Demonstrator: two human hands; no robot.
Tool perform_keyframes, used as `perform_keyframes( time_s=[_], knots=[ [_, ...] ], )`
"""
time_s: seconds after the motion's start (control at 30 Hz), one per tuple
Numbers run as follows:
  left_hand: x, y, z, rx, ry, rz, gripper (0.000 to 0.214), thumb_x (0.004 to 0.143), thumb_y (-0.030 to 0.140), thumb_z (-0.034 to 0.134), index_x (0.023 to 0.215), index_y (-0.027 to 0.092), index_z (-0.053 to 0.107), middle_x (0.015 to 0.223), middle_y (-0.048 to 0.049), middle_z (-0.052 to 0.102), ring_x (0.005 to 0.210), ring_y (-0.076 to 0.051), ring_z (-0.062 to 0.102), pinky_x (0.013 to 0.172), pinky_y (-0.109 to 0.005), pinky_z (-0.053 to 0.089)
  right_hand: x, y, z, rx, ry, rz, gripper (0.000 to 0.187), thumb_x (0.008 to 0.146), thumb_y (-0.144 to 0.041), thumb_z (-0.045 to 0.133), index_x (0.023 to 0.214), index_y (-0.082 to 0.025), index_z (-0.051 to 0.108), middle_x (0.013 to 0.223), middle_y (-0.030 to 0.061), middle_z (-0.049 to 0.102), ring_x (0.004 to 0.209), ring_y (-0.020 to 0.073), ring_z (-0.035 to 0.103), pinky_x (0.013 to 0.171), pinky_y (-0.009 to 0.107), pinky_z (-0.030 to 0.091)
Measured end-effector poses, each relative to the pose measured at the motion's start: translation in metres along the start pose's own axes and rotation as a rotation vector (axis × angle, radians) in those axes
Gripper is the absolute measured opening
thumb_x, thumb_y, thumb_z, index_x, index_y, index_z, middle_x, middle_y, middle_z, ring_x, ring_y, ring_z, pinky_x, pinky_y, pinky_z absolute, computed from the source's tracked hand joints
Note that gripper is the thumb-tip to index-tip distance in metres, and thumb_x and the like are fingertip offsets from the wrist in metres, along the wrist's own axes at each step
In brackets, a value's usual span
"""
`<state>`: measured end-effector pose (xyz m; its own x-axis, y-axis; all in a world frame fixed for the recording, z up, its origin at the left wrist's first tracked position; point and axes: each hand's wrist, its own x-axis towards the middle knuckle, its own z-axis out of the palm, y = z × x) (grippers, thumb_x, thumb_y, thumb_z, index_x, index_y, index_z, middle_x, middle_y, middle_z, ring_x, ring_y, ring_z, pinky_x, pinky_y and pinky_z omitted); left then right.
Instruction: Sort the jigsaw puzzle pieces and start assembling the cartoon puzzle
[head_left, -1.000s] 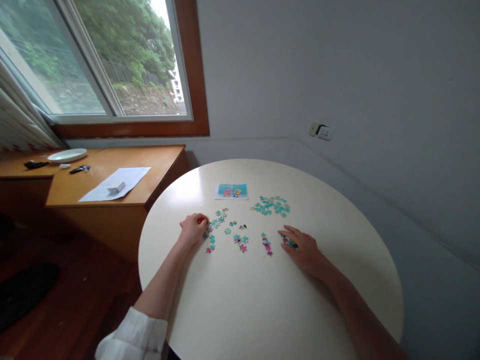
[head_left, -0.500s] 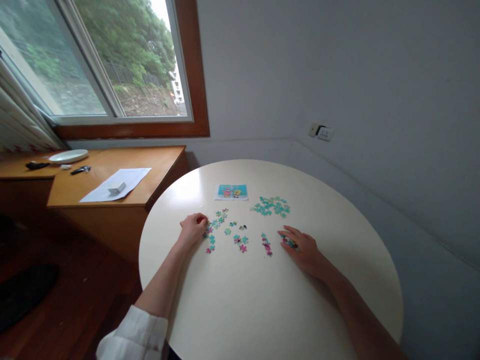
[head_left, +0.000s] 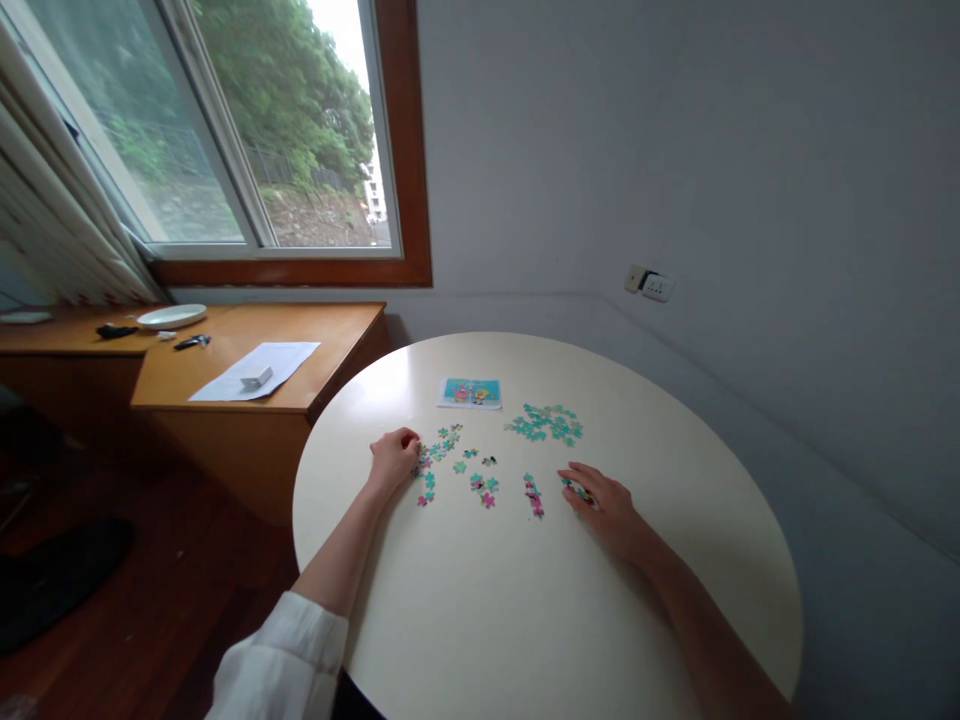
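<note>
My left hand (head_left: pixel 393 460) rests on the table at the left edge of a loose group of jigsaw puzzle pieces (head_left: pixel 442 444), thumb and fingers pinched together. What it holds, if anything, is hidden. My right hand (head_left: pixel 607 506) lies with its fingers apart over a patch of puzzle pieces (head_left: pixel 574 488), partly covering them. Between the hands are a joined pink and teal strip (head_left: pixel 533 495), a small joined cluster (head_left: pixel 484 487) and a few single pieces. Farther back lies a spread of teal pieces (head_left: pixel 551 422), beside a picture card (head_left: pixel 470 393) with cartoon figures.
The pieces lie on a round cream table (head_left: pixel 480 620). Left of it stands a wooden desk (head_left: pixel 345 340) with a sheet of paper (head_left: pixel 281 360), a small white box (head_left: pixel 256 378) and a white plate (head_left: pixel 172 316). A wall socket (head_left: pixel 657 287) is at the right.
The whole view has shifted slightly, the scene sitting a little lower and farther right. Both hands keep almost the same places and poses by the puzzle pieces.
</note>
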<state>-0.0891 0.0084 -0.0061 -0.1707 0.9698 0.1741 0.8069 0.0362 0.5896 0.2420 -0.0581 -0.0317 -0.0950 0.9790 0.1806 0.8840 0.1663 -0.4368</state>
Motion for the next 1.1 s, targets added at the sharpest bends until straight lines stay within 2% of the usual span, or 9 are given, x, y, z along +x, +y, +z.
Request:
perform_keyframes(
  time_s=[0.6, 0.93, 1.1],
  knots=[
    [-0.003, 0.003, 0.004, 0.156, 0.016, 0.047, 0.024, 0.079, 0.025, 0.043, 0.08, 0.02, 0.066, 0.083, -0.0053, 0.069, 0.088, -0.021, 0.058, 0.082, -0.036, 0.03, 0.0, -0.004, -0.002, 0.002, 0.019, -0.02, 0.032, 0.082, -0.035, 0.041, 0.104, -0.029, 0.062, 0.124, 0.0045, 0.056, 0.117, 0.0223, 0.049, 0.097, 0.047, 0.032],
    [-0.013, 0.002, 0.0, 0.085, 0.052, 0.037, 0.024, 0.077, 0.024, 0.042, 0.077, 0.02, 0.066, 0.082, -0.0047, 0.069, 0.087, -0.022, 0.059, 0.084, -0.038, 0.031, 0.001, -0.005, -0.002, 0.006, 0.009, 0.004, 0.032, 0.083, -0.036, 0.039, 0.104, -0.027, 0.061, 0.126, 0.0051, 0.054, 0.118, 0.0217, 0.047, 0.098, 0.047, 0.03],
    [-0.015, 0.002, -0.003, -0.023, 0.072, -0.058, 0.023, 0.075, 0.022, 0.044, 0.077, 0.02, 0.067, 0.082, -0.0046, 0.07, 0.085, -0.022, 0.061, 0.086, -0.038, 0.031, 0.001, -0.004, -0.001, 0.007, -0.002, 0.001, 0.032, 0.083, -0.035, 0.039, 0.105, -0.025, 0.061, 0.127, 0.0067, 0.053, 0.118, 0.0215, 0.047, 0.098, 0.047, 0.029]
  ],
)
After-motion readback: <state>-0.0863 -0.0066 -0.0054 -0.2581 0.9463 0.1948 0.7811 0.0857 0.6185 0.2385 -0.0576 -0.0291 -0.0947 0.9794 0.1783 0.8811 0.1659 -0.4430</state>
